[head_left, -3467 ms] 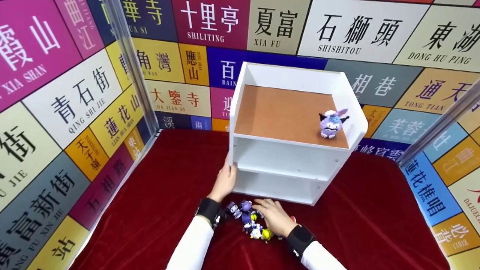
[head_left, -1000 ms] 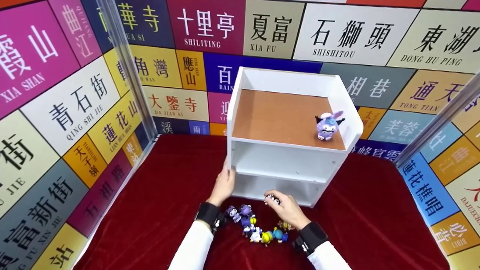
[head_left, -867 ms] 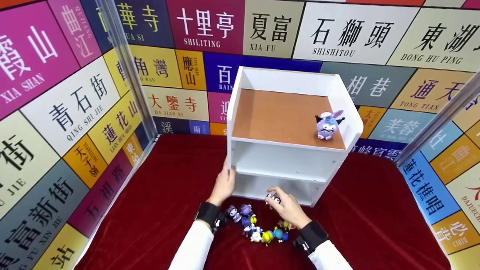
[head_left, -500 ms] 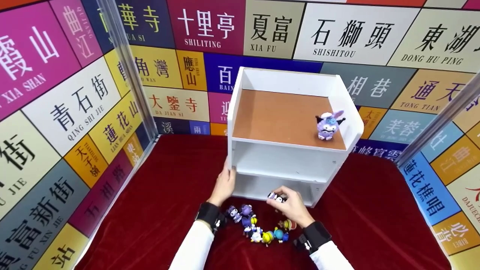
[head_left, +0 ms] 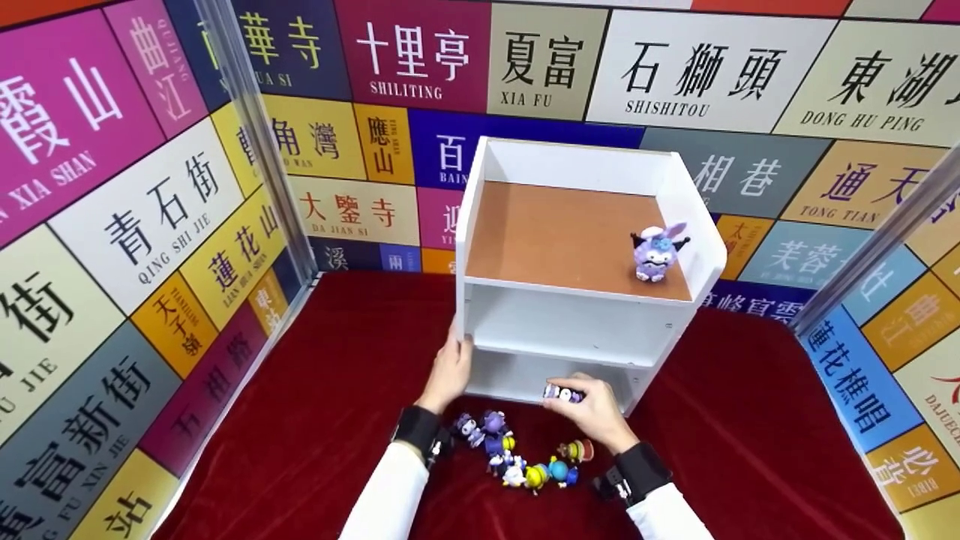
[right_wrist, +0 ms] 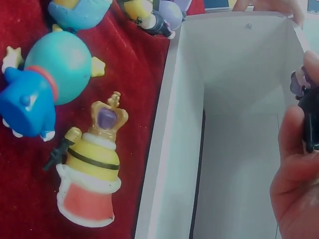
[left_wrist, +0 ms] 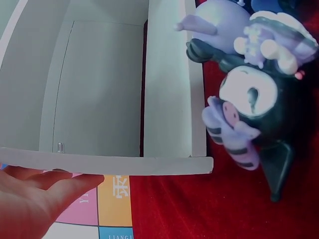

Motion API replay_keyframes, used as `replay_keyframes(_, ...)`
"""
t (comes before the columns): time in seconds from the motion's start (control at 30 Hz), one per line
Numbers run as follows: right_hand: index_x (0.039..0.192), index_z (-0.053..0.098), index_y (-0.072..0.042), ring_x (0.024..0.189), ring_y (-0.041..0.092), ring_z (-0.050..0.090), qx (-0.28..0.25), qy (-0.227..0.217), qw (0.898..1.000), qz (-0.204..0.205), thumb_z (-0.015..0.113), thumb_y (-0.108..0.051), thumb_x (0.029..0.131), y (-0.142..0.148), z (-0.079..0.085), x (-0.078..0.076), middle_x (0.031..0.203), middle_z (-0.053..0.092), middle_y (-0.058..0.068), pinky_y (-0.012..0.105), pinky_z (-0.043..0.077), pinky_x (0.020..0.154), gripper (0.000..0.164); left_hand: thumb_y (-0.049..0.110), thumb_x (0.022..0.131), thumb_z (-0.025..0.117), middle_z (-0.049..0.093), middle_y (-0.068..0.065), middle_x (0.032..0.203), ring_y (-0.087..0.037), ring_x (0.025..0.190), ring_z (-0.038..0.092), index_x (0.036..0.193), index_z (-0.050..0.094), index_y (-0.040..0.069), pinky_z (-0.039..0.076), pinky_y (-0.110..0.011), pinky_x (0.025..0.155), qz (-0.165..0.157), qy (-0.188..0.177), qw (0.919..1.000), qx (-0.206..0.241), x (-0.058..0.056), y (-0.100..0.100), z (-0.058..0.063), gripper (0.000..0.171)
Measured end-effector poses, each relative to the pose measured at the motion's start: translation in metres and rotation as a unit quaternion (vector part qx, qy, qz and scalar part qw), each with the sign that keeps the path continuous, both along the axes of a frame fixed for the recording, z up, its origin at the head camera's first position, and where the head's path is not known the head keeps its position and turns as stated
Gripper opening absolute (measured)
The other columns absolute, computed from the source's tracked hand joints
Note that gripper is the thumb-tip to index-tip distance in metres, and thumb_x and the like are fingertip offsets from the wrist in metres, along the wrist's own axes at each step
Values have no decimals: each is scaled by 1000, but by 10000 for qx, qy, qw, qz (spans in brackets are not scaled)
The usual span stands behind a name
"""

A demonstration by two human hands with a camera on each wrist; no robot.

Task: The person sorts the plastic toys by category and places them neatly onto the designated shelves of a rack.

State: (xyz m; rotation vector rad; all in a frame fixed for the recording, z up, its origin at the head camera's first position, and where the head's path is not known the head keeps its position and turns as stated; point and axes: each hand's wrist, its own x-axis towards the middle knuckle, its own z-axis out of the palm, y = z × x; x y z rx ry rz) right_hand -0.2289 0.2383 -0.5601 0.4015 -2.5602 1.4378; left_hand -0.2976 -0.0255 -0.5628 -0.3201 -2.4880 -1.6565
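My left hand rests against the left side panel of a small white shelf unit; in the left wrist view its fingers lie along the panel's outer face. In front of the lowest compartment, my right hand pinches a small dark figurine with white and purple parts. Its far side is hidden by the fingers. Below the right hand, a crowned yellow figurine in a red robe lies on the red cloth. A purple figurine with black pointed ears stands on the brown top, near the right panel.
Several figurines lie in a curved group before the unit, among them a teal and blue one, a yellow one and a black-hooded one. Red cloth covers the surface. Walls printed with place names enclose it.
The right hand was down among the figurines; it has since lifted one and shifted slightly right, while the figurine turned between its fingers. The left hand stays at the panel.
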Motion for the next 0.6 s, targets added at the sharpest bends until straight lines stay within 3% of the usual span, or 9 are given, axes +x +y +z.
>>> replay_keyframes(0.37, 112, 77, -8, 90, 15, 59, 47, 72, 9995, -296, 77, -11, 84, -2, 0, -1, 105, 65, 11, 20, 53, 74, 28, 27, 109, 35, 35, -21, 159, -42, 139, 45, 163, 14, 16, 37, -53, 116, 56, 2, 10000, 36, 1, 2, 3, 59)
replay_keyframes(0.6, 118, 74, -11, 97, 17, 57, 118, -69, 9997, -186, 74, -9, 86, -1, 0, 0, 109, 61, 11, 24, 52, 82, 32, 26, 109, 34, 36, -22, 159, -43, 136, 49, 163, 14, 17, 40, -54, 113, 57, 34, 10000, 28, 2, 2, 2, 58)
